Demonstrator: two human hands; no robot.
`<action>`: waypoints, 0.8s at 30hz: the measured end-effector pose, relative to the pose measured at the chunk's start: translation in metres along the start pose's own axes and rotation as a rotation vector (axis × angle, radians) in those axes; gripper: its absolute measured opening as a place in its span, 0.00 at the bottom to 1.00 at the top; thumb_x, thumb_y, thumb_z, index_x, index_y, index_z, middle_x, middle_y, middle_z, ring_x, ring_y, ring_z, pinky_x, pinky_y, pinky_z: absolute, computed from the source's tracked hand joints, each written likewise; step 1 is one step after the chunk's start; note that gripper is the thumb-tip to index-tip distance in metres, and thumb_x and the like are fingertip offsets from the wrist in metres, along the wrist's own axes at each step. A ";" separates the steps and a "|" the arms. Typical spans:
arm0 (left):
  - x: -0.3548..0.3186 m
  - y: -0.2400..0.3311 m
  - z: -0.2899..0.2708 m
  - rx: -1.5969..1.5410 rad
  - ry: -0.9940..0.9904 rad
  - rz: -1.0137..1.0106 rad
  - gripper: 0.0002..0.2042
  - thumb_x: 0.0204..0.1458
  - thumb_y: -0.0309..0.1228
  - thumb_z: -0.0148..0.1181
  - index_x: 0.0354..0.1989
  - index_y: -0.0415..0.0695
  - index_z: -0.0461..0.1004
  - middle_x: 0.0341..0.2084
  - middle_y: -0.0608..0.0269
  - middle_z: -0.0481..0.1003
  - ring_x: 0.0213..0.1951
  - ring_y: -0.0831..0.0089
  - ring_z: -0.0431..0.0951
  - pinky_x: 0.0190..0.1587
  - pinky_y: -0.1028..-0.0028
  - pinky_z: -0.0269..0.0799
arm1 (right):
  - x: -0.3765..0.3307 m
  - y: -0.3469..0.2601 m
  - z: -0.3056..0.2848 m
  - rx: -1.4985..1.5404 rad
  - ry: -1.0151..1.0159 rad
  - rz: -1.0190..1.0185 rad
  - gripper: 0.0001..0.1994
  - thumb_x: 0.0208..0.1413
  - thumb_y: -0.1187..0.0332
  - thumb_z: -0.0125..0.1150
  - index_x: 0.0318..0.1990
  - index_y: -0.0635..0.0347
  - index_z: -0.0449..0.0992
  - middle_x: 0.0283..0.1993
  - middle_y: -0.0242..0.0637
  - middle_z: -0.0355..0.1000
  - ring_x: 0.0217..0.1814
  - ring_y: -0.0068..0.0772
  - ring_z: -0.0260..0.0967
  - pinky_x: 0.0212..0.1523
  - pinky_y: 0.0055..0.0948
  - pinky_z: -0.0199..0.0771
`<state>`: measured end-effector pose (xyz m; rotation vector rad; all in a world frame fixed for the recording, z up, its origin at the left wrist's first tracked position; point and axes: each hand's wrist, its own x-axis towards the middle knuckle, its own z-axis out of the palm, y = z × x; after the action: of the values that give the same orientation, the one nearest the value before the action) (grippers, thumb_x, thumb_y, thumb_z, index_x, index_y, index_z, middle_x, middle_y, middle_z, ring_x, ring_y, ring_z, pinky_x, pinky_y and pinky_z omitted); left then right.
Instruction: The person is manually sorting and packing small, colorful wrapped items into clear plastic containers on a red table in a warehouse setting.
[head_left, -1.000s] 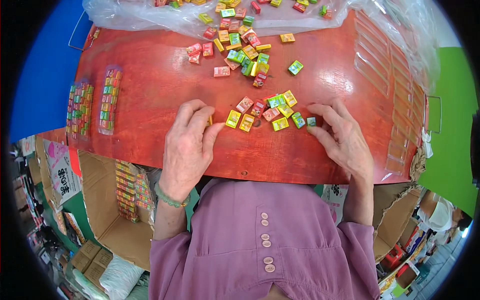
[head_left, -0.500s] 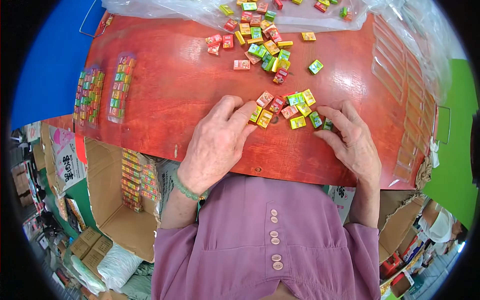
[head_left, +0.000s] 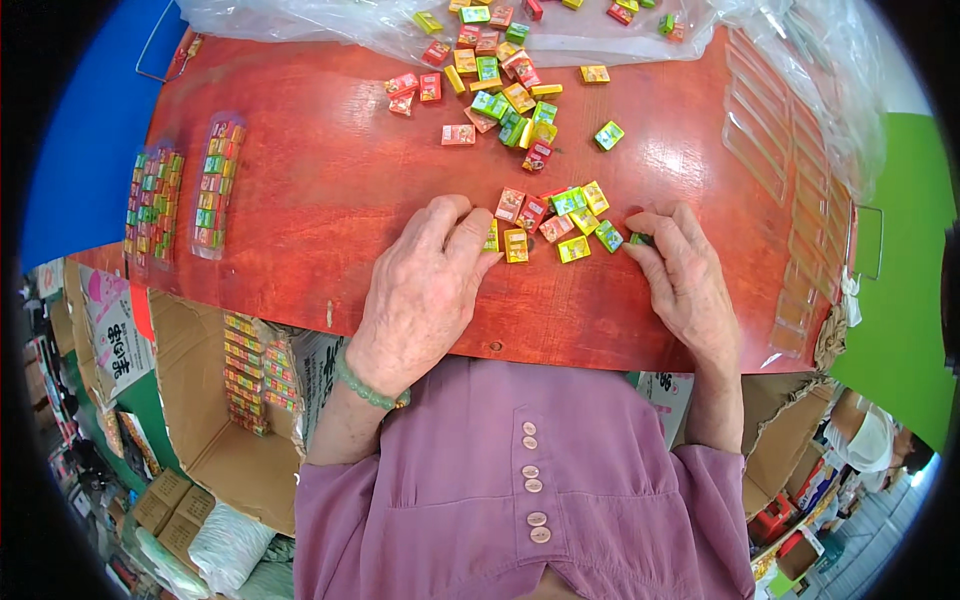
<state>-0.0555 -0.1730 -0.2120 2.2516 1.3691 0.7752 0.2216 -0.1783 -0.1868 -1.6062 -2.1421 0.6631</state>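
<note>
Where hands [head_left: 420, 290] flank small boxes [head_left: 555, 218], filled strips [head_left: 180, 195] left

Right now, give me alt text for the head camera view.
Two bare hands, left hand and right hand, rest on a red table around a cluster of small colourful boxes. More loose boxes lie beyond by clear plastic sheeting; filled clear sleeves sit far left.

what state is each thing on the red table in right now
small colourful candy boxes: loose cluster between the hands
left hand: palm down, fingertips touching the cluster
right hand: palm down, fingertips on a green box
clear plastic strips of boxes: filled, lying flat
brown cardboard box: open
</note>
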 end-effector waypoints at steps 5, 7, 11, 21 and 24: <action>-0.006 0.001 -0.004 -0.008 -0.009 -0.010 0.19 0.52 0.22 0.69 0.52 0.35 0.74 0.47 0.47 0.72 0.46 0.48 0.79 0.45 0.58 0.79 | -0.004 -0.024 -0.008 0.043 -0.050 0.036 0.11 0.61 0.75 0.64 0.50 0.65 0.76 0.45 0.46 0.71 0.47 0.49 0.73 0.49 0.40 0.75; -0.006 0.002 -0.005 -0.012 -0.044 -0.018 0.18 0.52 0.24 0.69 0.50 0.35 0.73 0.46 0.50 0.70 0.48 0.51 0.77 0.47 0.58 0.78 | -0.005 -0.033 -0.001 0.038 -0.057 0.030 0.12 0.60 0.75 0.65 0.50 0.64 0.77 0.43 0.46 0.71 0.46 0.48 0.74 0.47 0.41 0.76; -0.007 0.004 -0.004 0.010 -0.028 -0.004 0.17 0.53 0.24 0.68 0.49 0.35 0.72 0.44 0.50 0.69 0.47 0.52 0.77 0.46 0.59 0.79 | -0.008 -0.051 0.016 -0.032 -0.014 0.143 0.13 0.59 0.72 0.69 0.49 0.66 0.76 0.40 0.45 0.70 0.39 0.45 0.77 0.37 0.41 0.77; -0.005 0.007 -0.003 -0.052 -0.096 -0.006 0.17 0.54 0.26 0.68 0.50 0.35 0.72 0.42 0.52 0.68 0.43 0.54 0.78 0.40 0.60 0.80 | -0.003 -0.062 0.043 -0.127 0.126 0.199 0.19 0.57 0.69 0.73 0.52 0.65 0.74 0.41 0.46 0.70 0.35 0.45 0.77 0.33 0.42 0.78; -0.003 0.007 -0.003 -0.056 -0.094 0.007 0.18 0.53 0.26 0.69 0.51 0.35 0.72 0.42 0.52 0.68 0.43 0.54 0.78 0.40 0.61 0.80 | -0.003 -0.061 0.049 -0.162 0.188 0.179 0.20 0.56 0.69 0.74 0.52 0.64 0.74 0.41 0.46 0.70 0.35 0.45 0.77 0.33 0.42 0.78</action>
<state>-0.0539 -0.1790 -0.2068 2.2217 1.2815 0.6927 0.1476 -0.2028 -0.1920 -1.8817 -1.9745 0.3794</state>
